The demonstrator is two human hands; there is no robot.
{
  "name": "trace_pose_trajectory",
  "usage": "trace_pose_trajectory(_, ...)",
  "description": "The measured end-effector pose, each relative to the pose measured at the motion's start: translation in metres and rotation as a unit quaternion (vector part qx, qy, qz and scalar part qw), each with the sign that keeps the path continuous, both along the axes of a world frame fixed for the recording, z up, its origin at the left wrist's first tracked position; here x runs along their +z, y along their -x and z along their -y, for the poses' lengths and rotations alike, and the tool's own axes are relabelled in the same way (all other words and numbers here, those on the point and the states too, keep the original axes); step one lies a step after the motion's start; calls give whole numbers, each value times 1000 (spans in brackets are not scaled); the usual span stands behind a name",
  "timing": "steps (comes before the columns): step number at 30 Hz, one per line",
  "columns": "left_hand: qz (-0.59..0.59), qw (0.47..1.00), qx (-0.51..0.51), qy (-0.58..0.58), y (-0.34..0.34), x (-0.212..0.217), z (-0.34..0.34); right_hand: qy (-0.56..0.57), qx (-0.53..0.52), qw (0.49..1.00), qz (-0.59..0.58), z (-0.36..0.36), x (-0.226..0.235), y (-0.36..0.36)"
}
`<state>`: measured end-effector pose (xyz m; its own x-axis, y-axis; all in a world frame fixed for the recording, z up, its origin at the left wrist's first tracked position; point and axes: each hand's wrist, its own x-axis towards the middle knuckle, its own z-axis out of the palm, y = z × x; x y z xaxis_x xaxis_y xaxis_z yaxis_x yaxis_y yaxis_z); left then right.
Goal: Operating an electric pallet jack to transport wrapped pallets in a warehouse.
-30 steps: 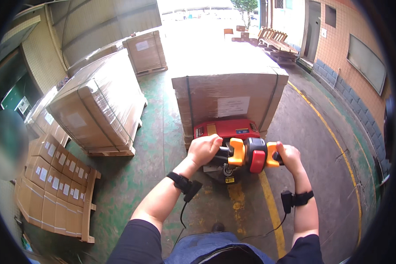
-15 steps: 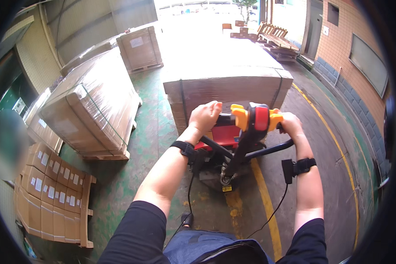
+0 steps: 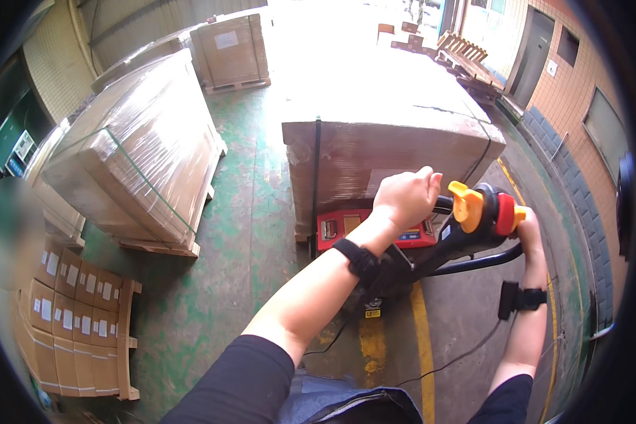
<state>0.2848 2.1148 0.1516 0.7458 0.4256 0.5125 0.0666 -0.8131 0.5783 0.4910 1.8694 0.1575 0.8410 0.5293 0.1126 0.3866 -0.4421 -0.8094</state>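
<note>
- Left hand [image 3: 405, 198] and right hand [image 3: 528, 230] are closing around the pallet truck handle [image 3: 477, 212], orange and red controls between them.
- Red truck body [image 3: 360, 227] is sitting against a wrapped cardboard load [image 3: 389, 131].
- Another wrapped pallet [image 3: 138, 152] is standing left, on the green floor [image 3: 244, 233].

Just beyond the left hand [image 3: 406, 198] stands a big brown wrapped load [image 3: 392, 141] with a pale label. Far to its left is a film-wrapped stack [image 3: 138, 159]; behind it, a carton [image 3: 230, 49] with a white label. Small labelled boxes [image 3: 71, 325] lie lower left.
</note>
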Motion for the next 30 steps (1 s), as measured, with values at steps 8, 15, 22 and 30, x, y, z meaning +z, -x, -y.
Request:
trace_pose_trajectory(8,17,999,18,-23,-77,-2,-75,-21,19,999,24,-75,6,-70)
trace_pose_trajectory(15,27,999,13,-25,-160,-14,-160,116,0,986,118,-161,8,-144)
trace_pose_trajectory(22,34,999,34,-22,-247,-6,-228,149,-5,984,96,-232,18,-227)
trace_pose_trajectory(30,-4,994,6,108,-333,2,-308,158,-20,977,139,-315,14,-314)
